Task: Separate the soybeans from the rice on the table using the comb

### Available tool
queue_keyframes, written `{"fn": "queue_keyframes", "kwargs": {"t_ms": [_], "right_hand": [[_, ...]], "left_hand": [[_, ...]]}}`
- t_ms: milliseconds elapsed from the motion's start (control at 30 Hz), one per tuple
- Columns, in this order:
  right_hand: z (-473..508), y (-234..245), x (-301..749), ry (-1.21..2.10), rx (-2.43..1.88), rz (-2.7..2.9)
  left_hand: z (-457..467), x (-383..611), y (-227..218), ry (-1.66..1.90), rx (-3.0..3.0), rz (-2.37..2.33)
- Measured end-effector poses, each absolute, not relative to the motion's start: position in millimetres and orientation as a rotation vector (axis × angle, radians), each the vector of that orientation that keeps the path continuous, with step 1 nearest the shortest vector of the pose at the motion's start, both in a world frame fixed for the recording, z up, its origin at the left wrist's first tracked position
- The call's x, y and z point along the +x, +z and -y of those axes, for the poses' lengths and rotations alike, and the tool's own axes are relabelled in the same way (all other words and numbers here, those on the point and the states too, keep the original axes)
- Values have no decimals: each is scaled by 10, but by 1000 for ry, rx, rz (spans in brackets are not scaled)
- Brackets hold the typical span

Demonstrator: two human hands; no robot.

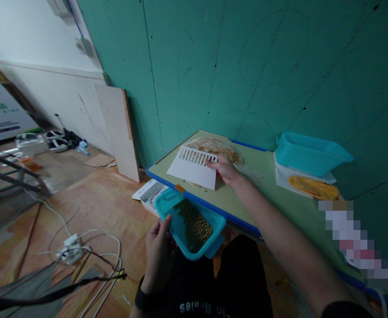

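My right hand (225, 169) grips the right end of a white slotted scraper (194, 174), which stands tilted on the table. Some loose yellow beans (197, 184) lie along its lower edge. Behind it spreads a pile of yellow beans and pale grains (227, 152). My left hand (161, 243) holds the near left rim of a turquoise plastic tub (167, 201), thumb over the edge. The tub is below the table's front edge and contains yellow beans (200, 229) and small green beans or grains (187, 221). Part of the left fingers is hidden under the tub.
The pale green table (267, 176) has a blue edge and stands against a green wall. At its right are another turquoise tub (313, 152) and a folded yellow cloth or glove (313, 187). A white box (149, 192) sits below. Cables and a power strip (71, 249) lie on the floor.
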State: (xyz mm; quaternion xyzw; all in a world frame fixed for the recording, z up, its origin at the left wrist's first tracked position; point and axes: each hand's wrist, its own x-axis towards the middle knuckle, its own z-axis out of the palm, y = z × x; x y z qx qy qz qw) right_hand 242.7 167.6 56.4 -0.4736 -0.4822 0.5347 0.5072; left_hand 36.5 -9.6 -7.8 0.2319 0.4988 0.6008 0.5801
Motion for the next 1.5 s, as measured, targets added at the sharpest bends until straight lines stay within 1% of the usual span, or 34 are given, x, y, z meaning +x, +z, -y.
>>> {"fn": "queue_keyframes", "kwargs": {"t_ms": [533,800,1167,1500], "right_hand": [[-1659,589,2443,1362,-1113,1165],[-1663,587,2459,1338,-1122,1169],[-1621,584,2464,1426,-1132,1207],[-1620,565,2467,1450,-1138,1227]], "left_hand": [[86,374,-109,1413,493,-1129],[71,383,-134,1435,471,-1120],[72,379,-138,1430,475,-1131],[76,394,-43,1411,457,-1195]]}}
